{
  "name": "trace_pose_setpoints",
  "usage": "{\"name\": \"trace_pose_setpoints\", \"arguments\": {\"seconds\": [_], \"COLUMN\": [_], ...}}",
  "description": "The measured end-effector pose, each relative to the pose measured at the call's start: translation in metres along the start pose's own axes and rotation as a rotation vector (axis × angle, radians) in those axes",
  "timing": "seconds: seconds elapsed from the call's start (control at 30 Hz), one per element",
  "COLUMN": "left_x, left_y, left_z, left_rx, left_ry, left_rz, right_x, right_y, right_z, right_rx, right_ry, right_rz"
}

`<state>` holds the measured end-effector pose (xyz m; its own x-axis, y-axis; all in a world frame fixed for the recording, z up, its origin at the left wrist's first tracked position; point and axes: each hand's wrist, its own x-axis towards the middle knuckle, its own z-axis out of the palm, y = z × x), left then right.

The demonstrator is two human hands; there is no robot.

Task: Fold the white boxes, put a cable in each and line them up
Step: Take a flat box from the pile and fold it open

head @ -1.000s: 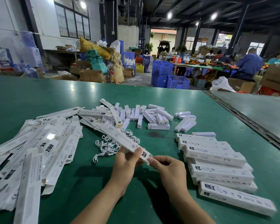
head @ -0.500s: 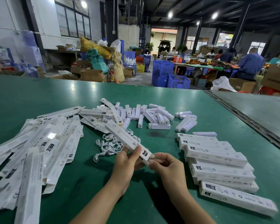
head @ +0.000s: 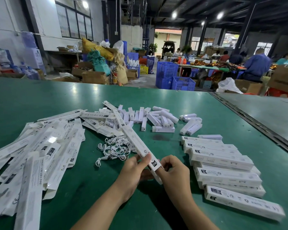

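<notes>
Where it all lies, table: broad green top, with the work spread across its near half.
Flat boxes: loose white heap of unfolded sleeves at the left, overlapping every which way.
Folded boxes: made up and lined side by side at the right, some resting on others.
Short white pieces: scattered pile further back, centre.
Long box: held off the table, angled away from the person, its near end between both hands.
Cables: tangled white bunch on the table, just left of that box.
Left hand: thumb on top, fingers under, gripping the box near its end.
Right hand: fingers curled, pinching the end flap.
</notes>
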<state>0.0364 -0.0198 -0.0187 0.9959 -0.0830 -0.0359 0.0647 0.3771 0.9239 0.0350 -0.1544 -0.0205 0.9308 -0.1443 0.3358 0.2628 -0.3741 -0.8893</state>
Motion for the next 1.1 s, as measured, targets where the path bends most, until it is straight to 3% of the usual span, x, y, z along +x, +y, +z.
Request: {"name": "trace_pose_setpoints", "arguments": {"seconds": [0.13, 0.33, 0.5, 0.87, 1.1], "left_x": [0.000, -0.001, -0.006, -0.004, -0.002], "left_y": [-0.004, -0.010, -0.009, 0.000, 0.001], "left_z": [-0.001, -0.001, -0.005, -0.014, -0.015], "left_rx": [0.080, 0.474, 0.769, 0.540, 0.456], "left_ry": [-0.002, 0.105, 0.015, 0.098, 0.085], "left_rz": [-0.001, 0.166, 0.291, 0.312, 0.320], "right_x": [0.001, 0.003, 0.008, -0.003, -0.003], "right_y": [0.001, 0.001, 0.005, -0.001, -0.005], "right_z": [0.002, 0.000, -0.004, -0.006, -0.011], "right_rx": [0.015, -0.008, 0.021, 0.070, 0.108], "right_ry": [0.015, 0.058, 0.081, -0.027, -0.132], "right_rz": [0.024, 0.073, 0.168, -0.253, -0.337]}}
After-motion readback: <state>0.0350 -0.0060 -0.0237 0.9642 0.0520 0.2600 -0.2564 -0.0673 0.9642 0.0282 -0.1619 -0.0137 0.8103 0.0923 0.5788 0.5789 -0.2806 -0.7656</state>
